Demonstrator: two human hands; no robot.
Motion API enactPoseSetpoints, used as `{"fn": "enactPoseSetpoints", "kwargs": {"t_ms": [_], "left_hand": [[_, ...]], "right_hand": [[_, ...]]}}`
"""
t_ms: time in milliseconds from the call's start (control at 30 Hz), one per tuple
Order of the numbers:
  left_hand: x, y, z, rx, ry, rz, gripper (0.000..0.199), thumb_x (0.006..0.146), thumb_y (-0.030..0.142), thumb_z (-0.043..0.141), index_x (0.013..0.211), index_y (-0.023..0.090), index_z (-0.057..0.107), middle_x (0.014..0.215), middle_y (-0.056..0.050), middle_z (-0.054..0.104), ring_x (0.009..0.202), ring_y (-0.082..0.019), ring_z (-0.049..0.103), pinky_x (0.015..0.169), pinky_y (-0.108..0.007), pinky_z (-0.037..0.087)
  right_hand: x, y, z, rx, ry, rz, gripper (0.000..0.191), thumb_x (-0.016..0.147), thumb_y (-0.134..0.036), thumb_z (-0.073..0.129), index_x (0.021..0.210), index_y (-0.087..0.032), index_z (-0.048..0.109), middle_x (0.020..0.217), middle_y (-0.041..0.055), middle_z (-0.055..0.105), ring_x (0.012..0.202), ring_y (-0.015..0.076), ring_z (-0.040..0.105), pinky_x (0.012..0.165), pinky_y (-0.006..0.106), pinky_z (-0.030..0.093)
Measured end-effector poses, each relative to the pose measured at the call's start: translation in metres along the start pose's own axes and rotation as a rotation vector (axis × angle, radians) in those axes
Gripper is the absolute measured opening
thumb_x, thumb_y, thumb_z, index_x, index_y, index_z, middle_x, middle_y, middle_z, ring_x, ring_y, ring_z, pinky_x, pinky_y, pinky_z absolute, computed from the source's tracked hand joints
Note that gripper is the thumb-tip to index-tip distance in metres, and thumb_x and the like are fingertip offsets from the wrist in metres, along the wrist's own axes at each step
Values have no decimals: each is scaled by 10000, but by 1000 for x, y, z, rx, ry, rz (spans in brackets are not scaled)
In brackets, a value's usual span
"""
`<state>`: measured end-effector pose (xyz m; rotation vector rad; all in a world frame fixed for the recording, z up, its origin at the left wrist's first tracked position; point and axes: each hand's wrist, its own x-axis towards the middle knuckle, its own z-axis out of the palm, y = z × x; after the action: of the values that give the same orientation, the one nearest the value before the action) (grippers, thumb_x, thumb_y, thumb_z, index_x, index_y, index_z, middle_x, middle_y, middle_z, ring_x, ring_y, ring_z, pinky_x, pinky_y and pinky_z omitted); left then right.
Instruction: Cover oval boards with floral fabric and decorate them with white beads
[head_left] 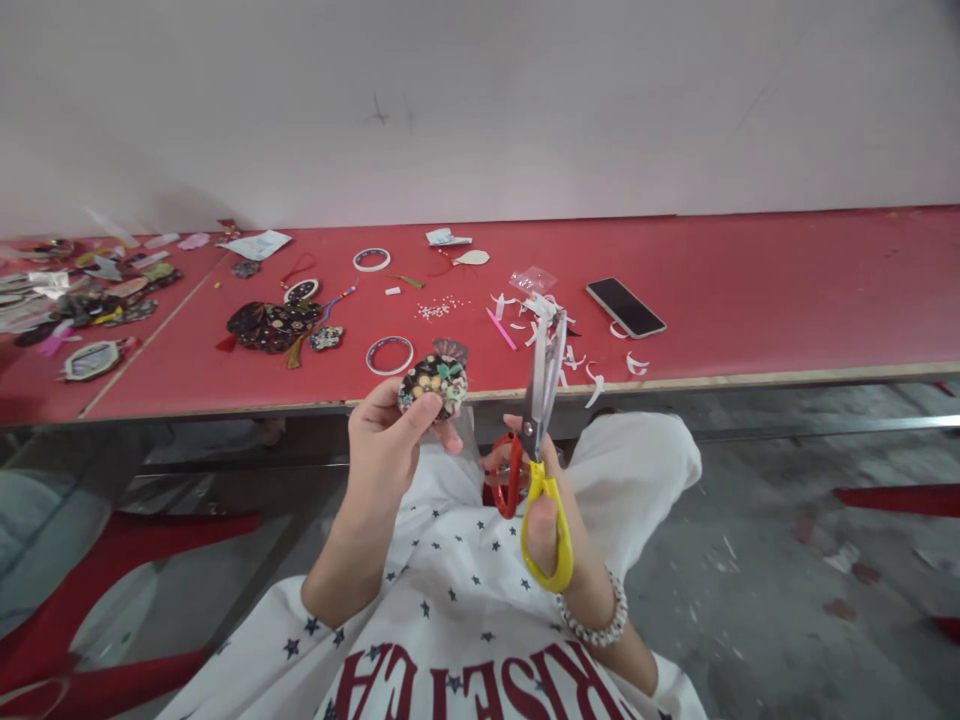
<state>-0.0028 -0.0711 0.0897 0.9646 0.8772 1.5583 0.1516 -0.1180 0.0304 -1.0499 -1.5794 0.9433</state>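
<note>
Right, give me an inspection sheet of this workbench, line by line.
Surface: long red table top with a pale front edge.
Items in hand: round floral fabric piece; scissors with red and yellow handles, blades up.
Clutter: white trimmings, a phone, tiny white beads, two rings, dark floral tasselled fabric pieces, a mixed heap at far left.
Hands: left hand pinches the fabric piece; right hand grips the scissors by the handles, beaded bracelet on its wrist.
Cables: nothing seen.
Surroundings: white wall behind, concrete floor with scraps, red seat lower left.
</note>
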Motion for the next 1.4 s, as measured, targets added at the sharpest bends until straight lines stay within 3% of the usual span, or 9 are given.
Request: {"fn": "enactPoseSetpoints", "kwargs": {"t_ms": [133,300,467,833,1033,1167,1400], "left_hand": [[-7,3,11,9,1,5,177,684,240,729,646,156,578,588,24,650,371,-93,561,367,-191,467],[-12,6,15,23,-14,-3,164,694,237,725,662,157,586,591,28,645,368,-80,541,373,-186,447],[-14,7,15,59,0,9,158,696,210,718,644,163,576,554,45,618,362,-75,528,389,-183,443],[-11,3,12,61,43,48,181,685,229,729,633,163,568,540,46,604,358,-73,517,364,-177,420],[-16,7,16,165,66,12,166,705,220,707,638,166,566,487,56,544,363,-62,497,378,-160,398],[-17,9,17,201,69,13,179,703,236,711,636,168,560,487,61,529,357,-61,486,369,-162,383],[-16,8,13,182,54,10,152,690,237,716,643,169,588,516,49,571,356,-59,484,364,-167,392]], "right_hand": [[4,-9,-1,17,-165,2,896,700,-817,307,1367,-222,241,1087,100,553,988,242,574,859,393,485],[7,-18,-4,44,-258,-30,908,702,-811,317,1349,-176,260,1144,124,531,1018,243,557,916,397,458],[5,-15,-5,46,-242,-11,944,677,-832,300,1337,-158,272,1102,136,562,1001,261,571,885,415,470],[2,-15,-3,19,-235,28,931,684,-823,323,1340,-164,269,1042,104,568,887,212,579,813,358,497],[3,-20,-3,-9,-234,39,869,712,-819,259,1293,-176,323,1006,91,561,739,168,558,680,303,501],[5,-22,-4,-50,-219,40,824,742,-802,221,1253,-170,355,902,71,559,623,141,500,595,286,464],[4,-16,-5,-189,-133,14,592,820,-719,253,998,-193,458,634,-8,505,506,122,465,483,234,390]]}}
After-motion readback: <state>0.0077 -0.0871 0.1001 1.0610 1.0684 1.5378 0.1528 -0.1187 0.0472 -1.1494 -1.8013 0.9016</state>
